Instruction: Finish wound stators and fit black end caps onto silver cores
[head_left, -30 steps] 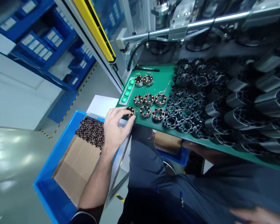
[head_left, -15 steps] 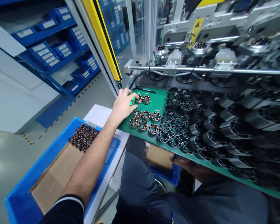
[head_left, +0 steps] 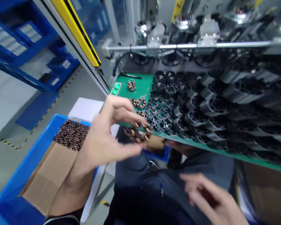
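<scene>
The left hand (head_left: 103, 140) is raised in front of the near edge of the green surface (head_left: 145, 83). Its fingers (head_left: 127, 115) and thumb are closed around a small cluster of copper-wound stators (head_left: 138, 132) (motion blur hides how many). The cluster is held in the air, just off the surface edge and above the person's dark-clad lap.

The right hand (head_left: 209, 201) is low at the right over the lap. It is blurred, with fingers loosely spread and nothing in them.

A few loose wound stators (head_left: 141, 102) lie on the surface beyond the held cluster, and one more (head_left: 131, 85) sits nearer the lit green buttons (head_left: 115, 89). To their right a dense field of black cores (head_left: 168, 100) covers the mat.

To the left and below stands a blue bin (head_left: 21, 175) lined with a cardboard sheet (head_left: 49, 175). A heap of wound stators (head_left: 71, 136) is packed in its far corner, near the left wrist but apart from it.
</scene>
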### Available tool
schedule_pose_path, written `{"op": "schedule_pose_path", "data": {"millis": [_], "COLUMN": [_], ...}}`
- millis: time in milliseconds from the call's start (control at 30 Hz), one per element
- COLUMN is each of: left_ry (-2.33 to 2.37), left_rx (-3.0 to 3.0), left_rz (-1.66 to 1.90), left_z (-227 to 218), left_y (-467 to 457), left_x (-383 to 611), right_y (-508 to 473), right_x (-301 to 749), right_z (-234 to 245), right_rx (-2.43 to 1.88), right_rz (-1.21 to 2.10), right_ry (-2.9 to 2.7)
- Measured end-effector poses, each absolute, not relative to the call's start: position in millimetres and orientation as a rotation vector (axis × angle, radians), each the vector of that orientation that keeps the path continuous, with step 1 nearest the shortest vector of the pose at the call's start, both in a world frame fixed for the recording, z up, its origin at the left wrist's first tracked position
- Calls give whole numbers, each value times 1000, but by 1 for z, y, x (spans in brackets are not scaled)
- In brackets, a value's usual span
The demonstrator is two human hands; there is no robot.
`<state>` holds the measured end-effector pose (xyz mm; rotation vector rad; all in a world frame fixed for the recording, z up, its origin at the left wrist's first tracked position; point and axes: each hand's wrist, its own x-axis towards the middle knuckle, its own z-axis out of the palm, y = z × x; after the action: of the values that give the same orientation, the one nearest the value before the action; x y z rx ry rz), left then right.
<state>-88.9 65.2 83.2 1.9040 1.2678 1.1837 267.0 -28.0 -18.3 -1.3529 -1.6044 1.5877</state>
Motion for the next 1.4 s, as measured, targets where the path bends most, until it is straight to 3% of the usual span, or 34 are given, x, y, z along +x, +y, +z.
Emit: {"op": "schedule_pose_path", "data": {"millis": [133, 367, 567, 733, 900, 1067, 1267, 1400], "left_ry": [1030, 929, 925, 1131, 1271, 1164, 1079, 976], "left_rx": [1905, 1916, 2016, 1997, 1680, 1572, 1245, 1336], "left_rz": [916, 1099, 938, 756, 1088, 1273, 1026, 1042], "left_z": [75, 41, 35, -15, -13, 17, -21, -15], "left_y": [26, 16, 16, 11, 5, 8, 5, 8], "left_x": [-32, -21, -25, -29, -16, 8, 6, -1], "right_y": [-6, -5, -1, 0, -6, -5, -14, -19], "right_x": [226, 223, 230, 242, 238, 224, 243, 251], "right_z": [13, 21, 20, 23, 22, 19, 15, 16], "right_rx": [-944, -953, -1038, -1153, -1178, -1213, -1108, -1051], "right_rz": [1848, 1999, 1870, 1633, 1440, 1459, 1652, 1693], "right_ry": [-1050, -762, -792, -864, -1089, -1142, -1138, -1256]}}
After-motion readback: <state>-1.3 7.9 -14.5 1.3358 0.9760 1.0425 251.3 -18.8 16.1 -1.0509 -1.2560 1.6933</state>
